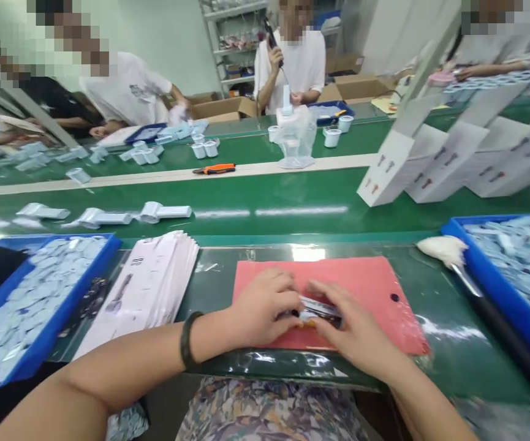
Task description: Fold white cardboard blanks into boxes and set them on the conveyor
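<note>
Both of my hands are over a red sheet (pixel 366 275) on the green worktop. Between them lies a long, shiny silver-and-dark part (pixel 322 308), with a small orange-yellow bit at its lower side. The fingers of my left hand (pixel 269 306) are curled and pinched at its left end. My right hand (pixel 356 331) has thumb and fingers closed around its right end. My fingers cover parts of it, so its exact kind cannot be made out.
Blue trays (pixel 103 248) of pale blue pieces flank me, beside printed leaflets (pixel 145 282). A black-handled brush (pixel 480 300) lies right. Pale blue handles (pixel 168 212), orange-handled pliers (pixel 219 168) and white boxes (pixel 384 168) stand or lie beyond. Co-workers (pixel 292 67) sit opposite.
</note>
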`<action>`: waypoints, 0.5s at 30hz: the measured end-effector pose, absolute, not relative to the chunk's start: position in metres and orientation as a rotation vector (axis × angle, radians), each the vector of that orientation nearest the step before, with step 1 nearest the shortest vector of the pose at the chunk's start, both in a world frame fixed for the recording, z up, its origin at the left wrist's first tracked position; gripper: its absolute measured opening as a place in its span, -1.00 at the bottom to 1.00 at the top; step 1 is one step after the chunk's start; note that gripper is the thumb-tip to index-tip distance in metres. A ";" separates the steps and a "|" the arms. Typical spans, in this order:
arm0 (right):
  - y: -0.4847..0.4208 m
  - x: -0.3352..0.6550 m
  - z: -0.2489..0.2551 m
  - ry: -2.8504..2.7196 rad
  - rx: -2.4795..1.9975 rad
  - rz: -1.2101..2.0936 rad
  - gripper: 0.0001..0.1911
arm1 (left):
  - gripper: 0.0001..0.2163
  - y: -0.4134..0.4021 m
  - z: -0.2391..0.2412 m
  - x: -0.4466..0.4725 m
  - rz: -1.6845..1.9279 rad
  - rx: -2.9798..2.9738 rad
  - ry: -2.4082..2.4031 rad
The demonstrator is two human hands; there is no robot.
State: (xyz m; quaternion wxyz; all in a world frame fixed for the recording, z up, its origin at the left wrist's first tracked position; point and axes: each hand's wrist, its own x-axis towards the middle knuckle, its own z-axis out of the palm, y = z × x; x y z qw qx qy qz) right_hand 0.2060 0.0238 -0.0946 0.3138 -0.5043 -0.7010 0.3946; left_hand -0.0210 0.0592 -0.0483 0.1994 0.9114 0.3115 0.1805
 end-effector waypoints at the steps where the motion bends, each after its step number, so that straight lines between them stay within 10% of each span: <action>1: 0.020 0.205 -0.089 -1.936 -1.315 1.013 -0.55 | -0.90 0.054 -0.047 -0.023 0.515 2.559 0.869; 15: 0.012 0.191 -0.081 -2.266 -1.300 0.690 -0.60 | -0.81 0.050 -0.042 -0.019 0.310 2.717 0.943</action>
